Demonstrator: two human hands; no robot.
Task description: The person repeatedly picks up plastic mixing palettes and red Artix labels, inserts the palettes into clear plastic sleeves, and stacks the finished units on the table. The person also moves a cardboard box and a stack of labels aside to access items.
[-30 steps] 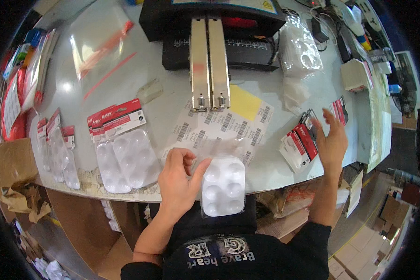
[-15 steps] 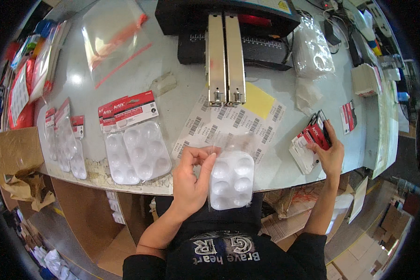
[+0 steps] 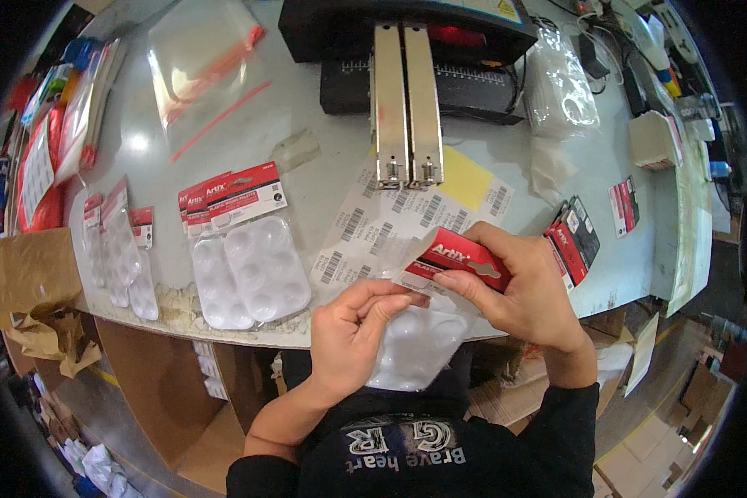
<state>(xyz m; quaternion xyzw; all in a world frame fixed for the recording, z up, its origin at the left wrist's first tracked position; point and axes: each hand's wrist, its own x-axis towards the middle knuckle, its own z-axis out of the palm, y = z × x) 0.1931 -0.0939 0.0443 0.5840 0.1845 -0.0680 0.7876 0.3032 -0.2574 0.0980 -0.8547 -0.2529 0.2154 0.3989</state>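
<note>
A white plastic mixing palette with round wells (image 3: 415, 347) hangs in a clear bag over the table's front edge. My left hand (image 3: 349, 336) pinches the top of that bag between thumb and fingers. Above it, my right hand (image 3: 527, 286) grips a red and white header card (image 3: 461, 257) with a hang slot. The card's lower edge is at the bag's mouth; whether the bag sits inside its fold is hidden. To the right lies a stack of header cards (image 3: 574, 241). Bagged palettes with red cards (image 3: 266, 270) lie at the left.
A black machine with two metal arms (image 3: 408, 108) stands at the back, above barcode label sheets (image 3: 365, 224) and a yellow paper (image 3: 465, 178). Clear bags (image 3: 199, 75) lie back left, with a plastic-wrapped pack (image 3: 563, 91) back right. Cardboard boxes (image 3: 153, 390) stand below the table.
My right hand has lifted a header card from the stack and brought it left to the bag's top. My left hand still pinches the bag, and the palette has tilted.
</note>
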